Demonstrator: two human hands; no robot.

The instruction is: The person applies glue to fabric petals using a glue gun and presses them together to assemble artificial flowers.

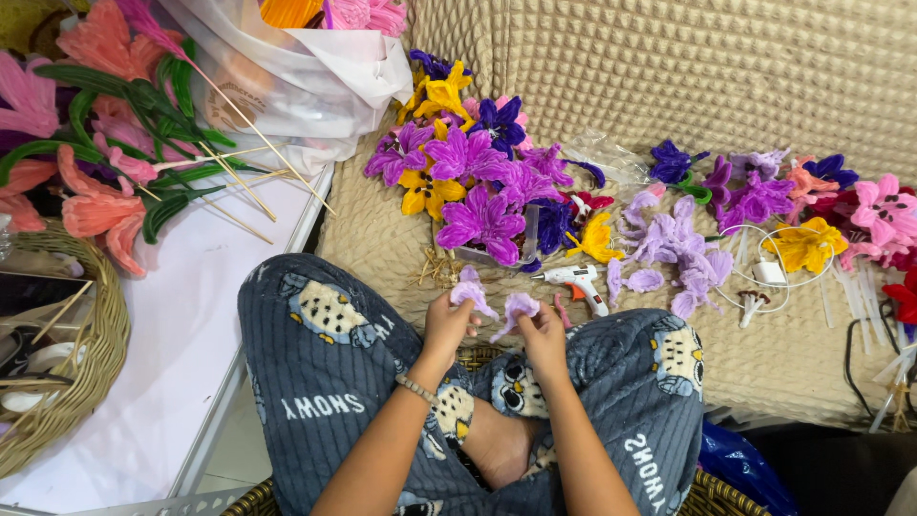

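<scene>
crossed legs in blue owl-print fleece trousers | left hand pinching fuzzy lilac pipe-cleaner petal | right hand pinching second lilac petal, both above knees | white glue gun just beyond | purple-yellow flower pile behind

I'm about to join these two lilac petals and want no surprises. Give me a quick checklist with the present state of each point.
1. Left hand holds a lilac pipe-cleaner petal: ok.
2. Right hand holds a second lilac petal: ok.
3. The two petals are close together but whether they touch: cannot tell.
4. White glue gun lies just beyond the hands on the beige quilted cover, free of other things: ok.
5. Glue gun hot or plugged in: cannot tell.
6. Spare lilac petals lie right of the gun: ok.
</scene>
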